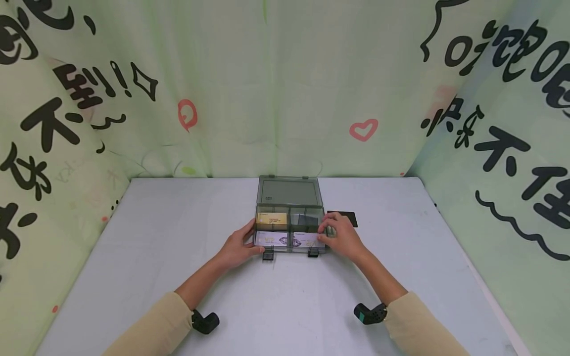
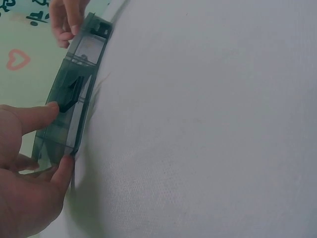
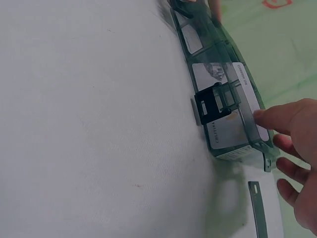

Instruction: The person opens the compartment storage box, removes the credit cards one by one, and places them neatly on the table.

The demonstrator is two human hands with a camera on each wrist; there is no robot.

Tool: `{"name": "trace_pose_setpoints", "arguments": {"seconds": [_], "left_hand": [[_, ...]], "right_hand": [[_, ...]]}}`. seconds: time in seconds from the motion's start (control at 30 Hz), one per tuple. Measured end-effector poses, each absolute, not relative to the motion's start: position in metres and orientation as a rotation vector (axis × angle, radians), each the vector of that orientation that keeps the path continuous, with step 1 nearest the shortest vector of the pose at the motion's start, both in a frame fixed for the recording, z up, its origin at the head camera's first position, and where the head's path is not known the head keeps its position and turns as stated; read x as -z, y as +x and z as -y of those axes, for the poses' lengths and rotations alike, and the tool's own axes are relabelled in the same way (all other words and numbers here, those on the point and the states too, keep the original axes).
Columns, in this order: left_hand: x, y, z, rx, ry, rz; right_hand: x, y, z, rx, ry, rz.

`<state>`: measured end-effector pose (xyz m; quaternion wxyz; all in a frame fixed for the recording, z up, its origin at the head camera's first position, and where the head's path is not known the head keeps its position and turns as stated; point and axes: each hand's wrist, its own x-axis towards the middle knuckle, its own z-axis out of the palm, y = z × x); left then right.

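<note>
A translucent grey-green plastic case (image 1: 289,191) lies with its lid raised at the back. Its front compartments hold a left pale card stack (image 1: 270,239) and a right pale card stack (image 1: 305,240). A gold card stack (image 1: 272,218) fills the back left one, and a dark stack (image 1: 305,220) sits in the back right. My left hand (image 1: 238,247) grips the case's left end, thumb at the front corner. At the right end, my right hand (image 1: 343,238) touches the right pale stack's top with its thumb; the other fingers hang loosely curled beside the case.
A flat black piece (image 1: 349,218) lies on the white table (image 1: 178,212) just behind the right hand. Two black latches stick out at the case's front, the left latch (image 1: 267,255) and the right latch (image 1: 313,252). Printed pale green curtains (image 1: 276,99) enclose the table's back and sides.
</note>
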<state>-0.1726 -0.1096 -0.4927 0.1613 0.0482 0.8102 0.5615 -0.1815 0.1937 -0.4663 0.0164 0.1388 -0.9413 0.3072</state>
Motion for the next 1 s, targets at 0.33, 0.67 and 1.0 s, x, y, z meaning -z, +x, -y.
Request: {"name": "trace_pose_setpoints", "arguments": {"seconds": [0.33, 0.67, 1.0], "left_hand": [[0.495, -0.174, 0.110, -1.597, 0.140, -2.326], [0.496, -0.174, 0.109, -1.612, 0.140, -2.312], [0.494, -0.173, 0.109, -1.615, 0.136, -2.311]], "right_hand": [[0.465, -0.180, -0.193, -0.951, 0.453, 2.971], [0.461, -0.179, -0.192, -1.109, 0.431, 2.963], [0.455, -0.183, -0.195, -1.333, 0.355, 2.843]]}}
